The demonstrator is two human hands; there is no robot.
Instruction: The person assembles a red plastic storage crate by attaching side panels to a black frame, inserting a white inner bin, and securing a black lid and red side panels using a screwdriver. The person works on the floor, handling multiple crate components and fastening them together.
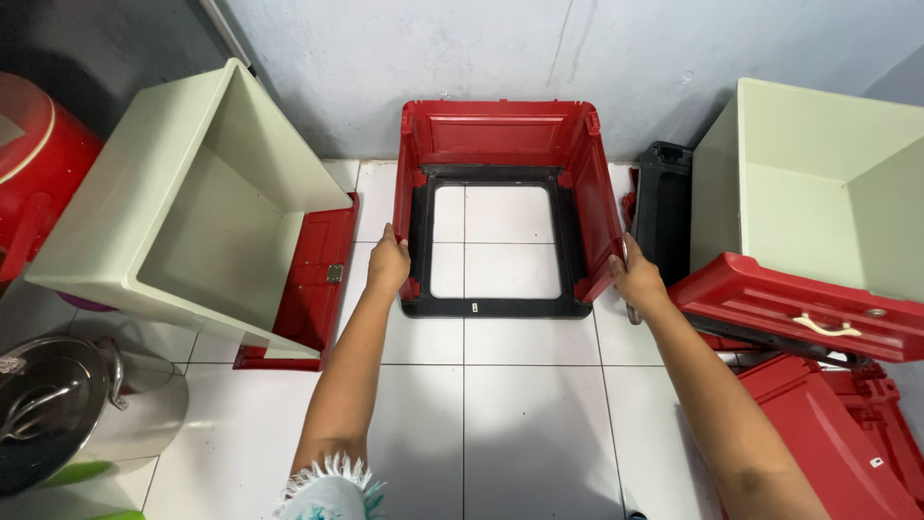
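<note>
1. Nearest the camera, at the bottom edge left of centre, a fringed pale-blue cloth [332, 489] hung below the left forearm, over the white tiled floor [520, 424]
2. The red open frame [507, 207] stood on the floor in the upper centre of the frame, its far wall close to the grey wall [433, 48]; it had three red plastic walls, no bottom panel, and a black base rim [496, 308] through which the tiles showed
3. The left hand [387, 267] was closed over the near end of the frame's left wall, fingers wrapped round its edge
4. The right hand [635, 281] was clasped on the near end of the right wall; its fingertips were hidden behind the wall, so how deep the hold went could not be told
5. The frame looked like moulded hard plastic: stiff, ribbed and probably light for its bulk, since it was hollow
6. With the near side open, the two side walls would likely flex inward or outward under a squeeze, so the firmest holds seemed to be low on the walls near the black rim, or on the rim itself
7. The smooth plastic could slip in bare hands; the ribbed edges gave better purchase
8. A cream tub [202, 207] lay tilted at the left of the frame over a red panel [308, 289], and another cream tub [818, 183] sat at the upper right above a red lid with a cream handle [799, 308]
9. A steel pot [67, 404] stood at the lower left
</note>
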